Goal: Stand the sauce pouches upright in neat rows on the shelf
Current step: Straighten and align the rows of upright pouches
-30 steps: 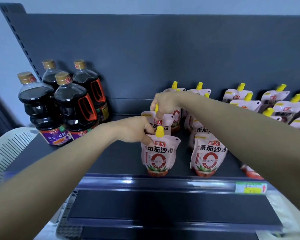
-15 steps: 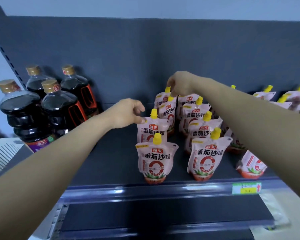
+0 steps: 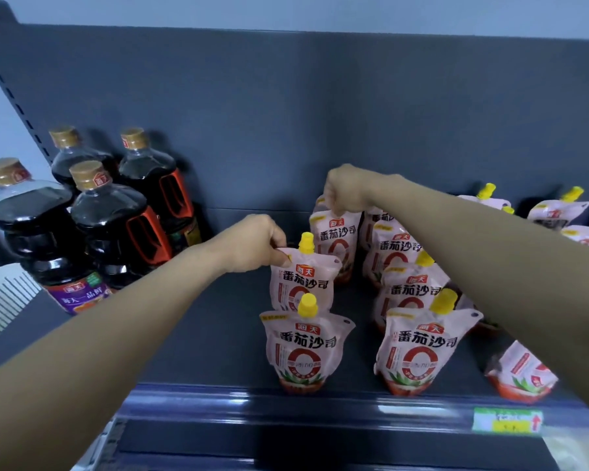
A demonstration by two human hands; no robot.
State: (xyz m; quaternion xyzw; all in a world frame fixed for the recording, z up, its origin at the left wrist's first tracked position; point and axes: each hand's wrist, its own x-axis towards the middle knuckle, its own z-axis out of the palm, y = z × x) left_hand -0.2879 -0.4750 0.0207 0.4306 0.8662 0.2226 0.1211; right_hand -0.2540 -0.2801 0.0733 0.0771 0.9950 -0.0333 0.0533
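A: Setting: dark grey shelf (image 3: 191,334) with a matching back panel (image 3: 286,113). Four soy sauce bottles (image 3: 113,226) stand far left. There is a price tag (image 3: 505,419) on the near rail, right.

B: Stock under task?

A: Sauce pouches, pink with yellow caps, in two columns at centre. In the left column, the front pouch (image 3: 303,351) is near the edge, the second pouch (image 3: 300,283) just behind it and the third pouch (image 3: 337,239) farther back. The right column is headed by an upright pouch (image 3: 419,355). One leaning pouch (image 3: 521,375) sits tilted at near right. The far pouches (image 3: 555,212) at the right are loosely set.

B: Hands?

A: The left hand (image 3: 255,243) has its fingers pinched on the top left corner of the second pouch, beside its cap. The right hand (image 3: 347,188) has its fingers curled round the top of the third pouch, hiding its cap.

B: Step in hand?

A: By my reading, squaring the left column, with both pouches steadied upright.

B: Next move?

A: It likely calls for setting each base flat in line behind the front pouch, then a gentle release so the soft bodies do not sag. After that, the leaning pouch wants righting.
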